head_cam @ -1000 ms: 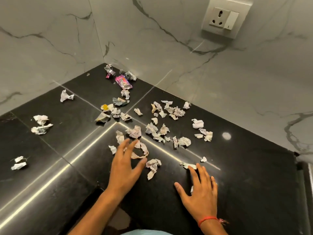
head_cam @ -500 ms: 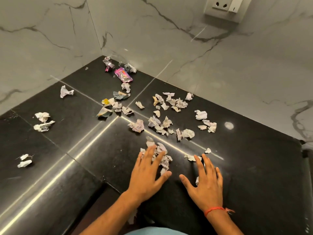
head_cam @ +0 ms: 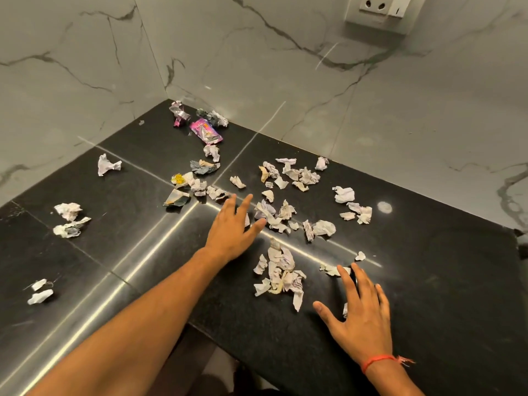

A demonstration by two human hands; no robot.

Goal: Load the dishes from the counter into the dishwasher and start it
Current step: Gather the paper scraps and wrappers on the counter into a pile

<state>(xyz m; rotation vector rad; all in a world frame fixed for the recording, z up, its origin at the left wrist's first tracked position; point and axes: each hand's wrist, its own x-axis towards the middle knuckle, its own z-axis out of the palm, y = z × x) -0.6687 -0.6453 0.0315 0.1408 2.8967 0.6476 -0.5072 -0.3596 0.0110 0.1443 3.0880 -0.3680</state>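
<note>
L hand (head_cam: 231, 228) reaches out flat, fingers spread, over crumpled white paper scraps (head_cam: 274, 214) on the glossy black stone counter (head_cam: 428, 281). R hand (head_cam: 361, 315) lies flat, fingers straight, near a gathered scrap pile (head_cam: 281, 274). Pink foil wrapper (head_cam: 205, 132) sits by the marble wall corner.

Left hand (head_cam: 233, 228) and right hand (head_cam: 361, 315) flat, fingers spread

Black polished stone counter (head_cam: 428, 295), set into a marble-walled corner. Strewn with crumpled paper scraps (head_cam: 281, 277), plus a pink wrapper (head_cam: 205, 132) near the corner.
</note>
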